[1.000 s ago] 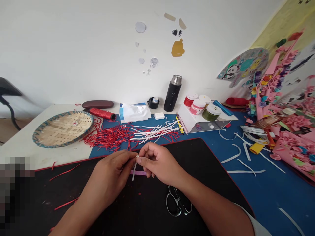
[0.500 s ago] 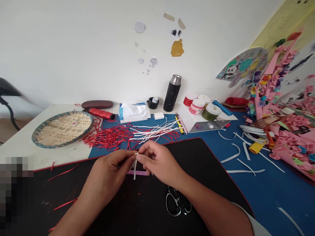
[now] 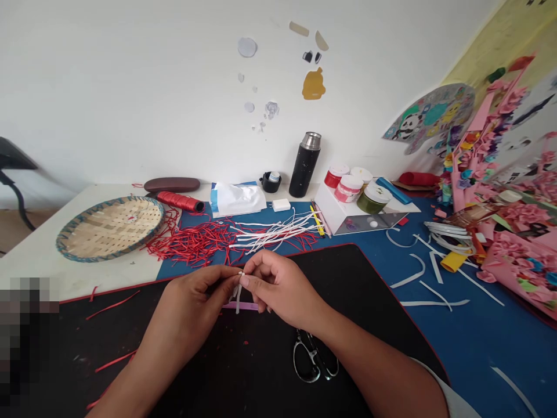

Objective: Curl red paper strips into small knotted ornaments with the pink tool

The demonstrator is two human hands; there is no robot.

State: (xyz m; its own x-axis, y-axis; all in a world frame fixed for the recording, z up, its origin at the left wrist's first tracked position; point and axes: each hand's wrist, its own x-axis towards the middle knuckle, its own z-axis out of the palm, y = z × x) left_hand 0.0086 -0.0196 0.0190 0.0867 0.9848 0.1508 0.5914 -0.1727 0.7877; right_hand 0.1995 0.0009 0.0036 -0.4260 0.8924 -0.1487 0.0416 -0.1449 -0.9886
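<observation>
My left hand and my right hand meet over the black mat. Both pinch a thin white strip, whose loose end hangs down between them. The top of the strip shows as a small white bit at the fingertips; its exact shape is too small to tell. Under the hands lies a purple strip, partly hidden by the fingers. Scissors rest on the mat below my right forearm, which covers part of them.
Behind the mat lie red cords, white strips, a woven basket, a red spool and a black flask. Paint jars stand on a white box. White scraps and pink paper flowers are at right.
The hanging end of the white strip has shifted slightly up and left. Both hands keep their pinch, with only tiny finger movement.
</observation>
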